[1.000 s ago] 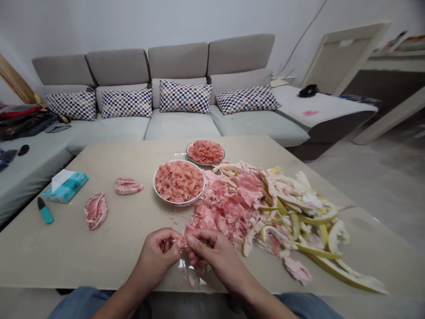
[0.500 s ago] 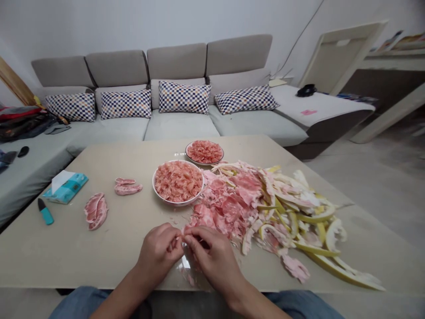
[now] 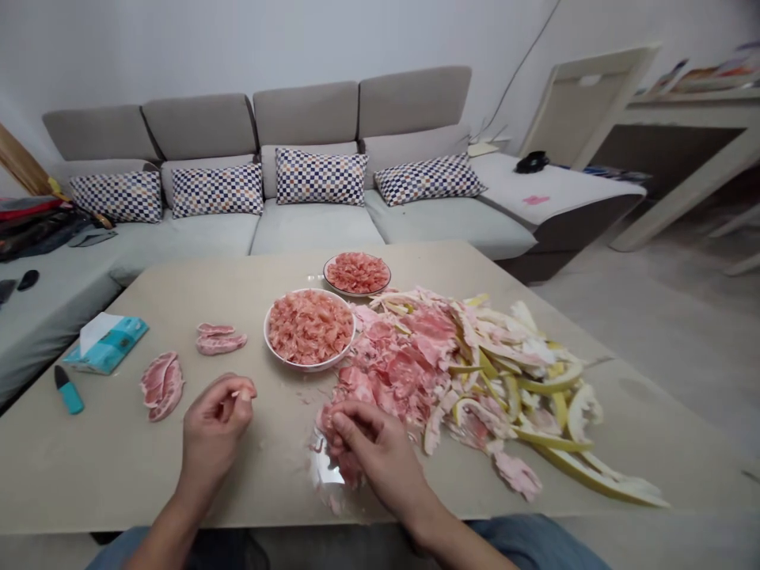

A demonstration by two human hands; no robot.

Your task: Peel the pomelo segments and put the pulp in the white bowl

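At 5 o'clock from the round white bowl (image 3: 309,328), with 12 taken as the far side of the table, the person's right hand (image 3: 380,451) in the head view pinches one ragged pink piece of citrus (image 3: 334,427) between thumb and fingers. The left hand (image 3: 214,427), between 7 and 8 o'clock and well apart from it, pinches one small pale scrap (image 3: 236,393) between thumb and forefinger, its other fingers curled.

Two dishes stand on the beige table (image 3: 261,475): the bowl, heaped with loose pink pulp, and one dark-rimmed white plate (image 3: 356,273) of the same pulp at 1 o'clock. Two groups of pink citrus segments lie apart, one (image 3: 221,339) of two pieces at 9 o'clock, the other (image 3: 161,386) toward 8, its pieces pressed too close to count surely. Just beside the bowl, from 3 to 4 o'clock, spreads one heap of pink membrane (image 3: 404,356), running into yellow-green and white peel strips (image 3: 534,388) too tangled to count.

Farther out toward 9 sit one teal tissue packet (image 3: 112,348), its print too small to read, and one black-bladed knife with a teal handle (image 3: 70,393). Four checkered cushions (image 3: 321,177) line the grey sofa (image 3: 321,226) toward 12.
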